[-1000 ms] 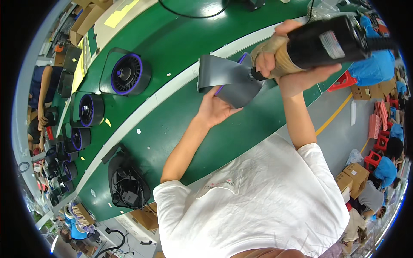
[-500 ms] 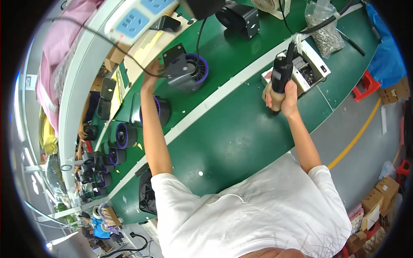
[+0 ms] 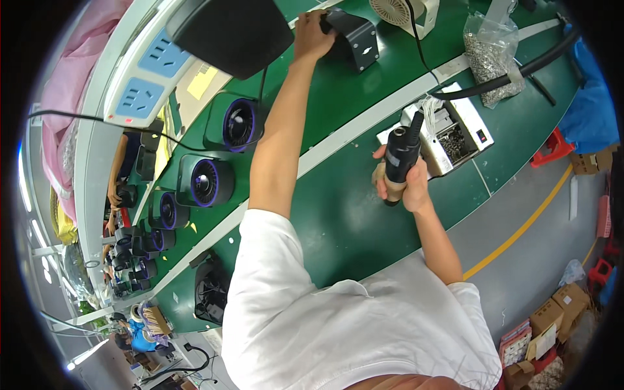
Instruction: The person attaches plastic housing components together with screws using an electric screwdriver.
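Observation:
My left hand reaches across the bench, its fingers closed on the edge of a black fan unit with a metal bracket. Part of the grip is hidden behind the unit. In my right hand is a black and tan electric screwdriver, held nearly upright over the near part of the bench. Just beyond it stands a white screw feeder box with loose screws in its tray. Left of my left forearm, a fan with a purple rim stands in its bracket.
More purple-rimmed fans line the green bench to the left. A power strip and a large black object stand close by. A bag of screws and a thick black cable lie at right.
My left hand has moved away from a nearer bracketed fan to the black unit farther along. My right hand still holds the screwdriver, now lower in the view. The whole view has shifted.

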`<action>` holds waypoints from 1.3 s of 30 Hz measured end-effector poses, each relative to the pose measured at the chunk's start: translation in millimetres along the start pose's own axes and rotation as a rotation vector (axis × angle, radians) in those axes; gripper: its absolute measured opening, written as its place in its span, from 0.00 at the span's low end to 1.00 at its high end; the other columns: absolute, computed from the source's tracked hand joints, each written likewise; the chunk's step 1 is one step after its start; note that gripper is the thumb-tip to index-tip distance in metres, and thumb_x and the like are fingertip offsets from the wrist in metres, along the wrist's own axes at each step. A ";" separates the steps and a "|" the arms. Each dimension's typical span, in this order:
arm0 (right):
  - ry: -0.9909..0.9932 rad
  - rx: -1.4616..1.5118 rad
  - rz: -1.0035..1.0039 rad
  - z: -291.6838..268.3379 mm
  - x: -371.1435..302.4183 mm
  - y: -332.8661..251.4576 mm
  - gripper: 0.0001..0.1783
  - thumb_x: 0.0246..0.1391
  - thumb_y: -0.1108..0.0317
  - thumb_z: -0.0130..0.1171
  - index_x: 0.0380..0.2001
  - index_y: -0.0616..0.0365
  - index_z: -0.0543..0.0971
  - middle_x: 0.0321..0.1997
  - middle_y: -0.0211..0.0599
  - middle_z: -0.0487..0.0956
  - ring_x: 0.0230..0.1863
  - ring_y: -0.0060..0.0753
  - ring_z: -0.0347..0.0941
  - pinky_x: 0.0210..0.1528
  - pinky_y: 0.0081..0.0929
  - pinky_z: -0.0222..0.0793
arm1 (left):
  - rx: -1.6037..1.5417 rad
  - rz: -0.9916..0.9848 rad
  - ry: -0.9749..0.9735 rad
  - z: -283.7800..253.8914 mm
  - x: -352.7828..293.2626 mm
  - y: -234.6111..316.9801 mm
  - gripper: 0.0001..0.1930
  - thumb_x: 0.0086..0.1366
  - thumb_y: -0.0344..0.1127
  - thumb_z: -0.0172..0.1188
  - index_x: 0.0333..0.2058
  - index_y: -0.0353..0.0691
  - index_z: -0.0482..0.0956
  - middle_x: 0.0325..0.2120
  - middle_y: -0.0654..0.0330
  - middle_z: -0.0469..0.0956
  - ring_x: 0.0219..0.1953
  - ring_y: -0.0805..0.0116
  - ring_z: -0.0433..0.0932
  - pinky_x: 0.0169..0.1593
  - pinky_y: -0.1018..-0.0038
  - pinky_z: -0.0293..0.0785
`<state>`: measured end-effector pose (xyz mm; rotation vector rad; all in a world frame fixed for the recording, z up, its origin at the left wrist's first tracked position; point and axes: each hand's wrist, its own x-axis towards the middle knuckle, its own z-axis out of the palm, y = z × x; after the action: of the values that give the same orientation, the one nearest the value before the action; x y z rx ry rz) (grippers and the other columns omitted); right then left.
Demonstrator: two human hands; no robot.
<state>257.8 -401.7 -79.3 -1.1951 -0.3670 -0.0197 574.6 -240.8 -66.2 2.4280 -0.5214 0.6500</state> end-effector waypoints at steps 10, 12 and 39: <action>0.001 0.071 0.006 -19.2 4.3 19.3 0.49 0.48 0.24 0.31 0.43 0.68 0.62 0.12 0.34 0.68 0.09 0.26 0.60 0.16 0.24 0.60 | -0.171 -0.309 0.218 46.1 -43.8 -25.4 0.27 0.51 0.35 0.60 0.52 0.40 0.66 0.46 0.44 0.68 0.50 0.45 0.67 0.52 0.64 0.66; 0.005 0.122 0.011 -8.3 2.6 16.1 0.48 0.48 0.24 0.30 0.43 0.67 0.62 0.12 0.34 0.67 0.09 0.26 0.60 0.15 0.24 0.59 | -0.075 -0.164 0.579 41.3 -58.2 -56.7 0.29 0.53 0.33 0.59 0.54 0.40 0.63 0.48 0.43 0.68 0.51 0.47 0.68 0.51 0.64 0.66; 0.294 -0.267 -0.301 59.8 47.2 -35.6 0.53 0.47 0.22 0.23 0.50 0.65 0.64 0.12 0.36 0.65 0.11 0.31 0.60 0.16 0.27 0.60 | -0.548 0.109 0.140 -114.0 -333.4 89.9 0.28 0.40 0.31 0.67 0.46 0.51 0.78 0.43 0.50 0.71 0.41 0.53 0.73 0.41 0.65 0.73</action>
<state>278.8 -352.3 -14.7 -1.3679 -0.2863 -0.5137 224.1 -168.1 -129.9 1.8392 -0.6759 0.6192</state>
